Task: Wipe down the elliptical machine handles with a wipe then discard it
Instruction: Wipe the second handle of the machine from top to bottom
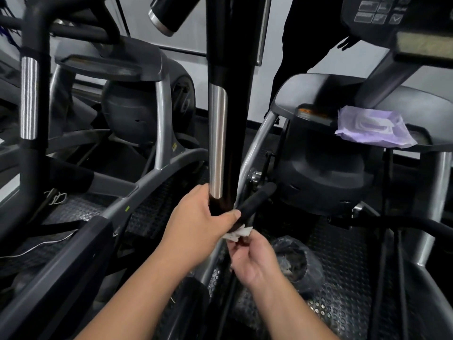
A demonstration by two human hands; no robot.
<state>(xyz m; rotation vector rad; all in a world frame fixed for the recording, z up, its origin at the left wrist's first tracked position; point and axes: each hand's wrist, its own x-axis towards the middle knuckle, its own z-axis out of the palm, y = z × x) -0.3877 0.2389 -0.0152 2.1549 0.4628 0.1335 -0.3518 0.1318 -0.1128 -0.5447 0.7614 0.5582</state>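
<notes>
A tall black elliptical handle [221, 57] with a silver strip runs down the middle of the view. My left hand [201, 217] is wrapped around its lower end, just below the silver strip. Directly under that hand, my right hand [252, 256] pinches a crumpled white wipe [239, 233] in its fingertips, close to the handle's lower part. Whether the wipe touches the handle I cannot tell.
A purple wipe packet [372, 126] lies on the grey shroud [306, 94] at the right. A dark bag with rubbish [296, 263] sits on the studded floor below. Another handle [29, 94] stands at far left. A person in black stands behind the machine.
</notes>
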